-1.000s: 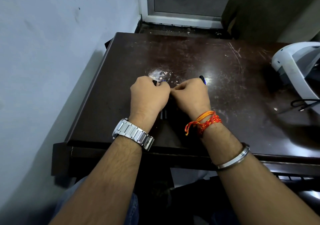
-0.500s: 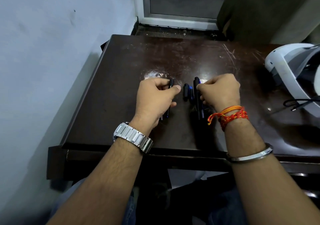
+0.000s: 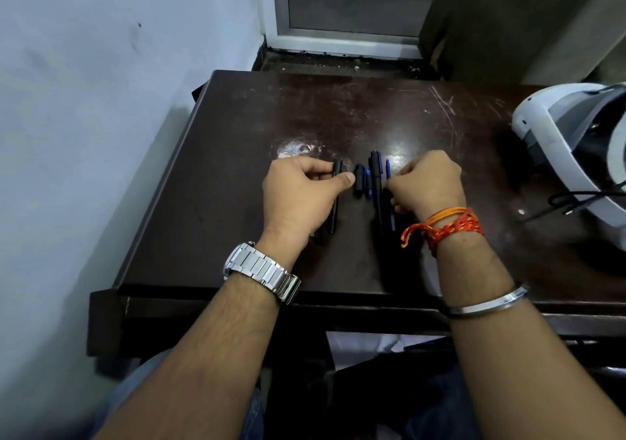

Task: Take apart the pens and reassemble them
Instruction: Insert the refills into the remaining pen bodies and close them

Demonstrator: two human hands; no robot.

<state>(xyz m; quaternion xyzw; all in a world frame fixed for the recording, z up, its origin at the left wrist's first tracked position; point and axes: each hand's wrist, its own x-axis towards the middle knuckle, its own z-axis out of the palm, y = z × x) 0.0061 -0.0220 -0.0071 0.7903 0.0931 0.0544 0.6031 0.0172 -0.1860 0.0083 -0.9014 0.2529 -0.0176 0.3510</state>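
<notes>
Several dark pens and pen parts lie in a row on the dark brown table [image 3: 237,141]. My left hand [image 3: 301,195] pinches the top of a black pen [image 3: 335,202] between thumb and fingers, the pen lying lengthwise on the table. Between my hands lie a short black cap [image 3: 359,180], a small blue piece [image 3: 368,183] and a long black pen [image 3: 376,185]. My right hand [image 3: 428,182] is curled over a thin blue pen [image 3: 388,168] at the row's right end, fingertips touching it; most of that pen is hidden by the hand.
A white headset [image 3: 572,148] with a black cable [image 3: 576,200] sits at the table's right side. A pale wall runs along the left edge, a window frame [image 3: 342,39] lies behind the table. My knees are below the near edge.
My hands were together at the table's middle, then drew apart left and right, uncovering the row of pens and parts. The view has tilted slightly.
</notes>
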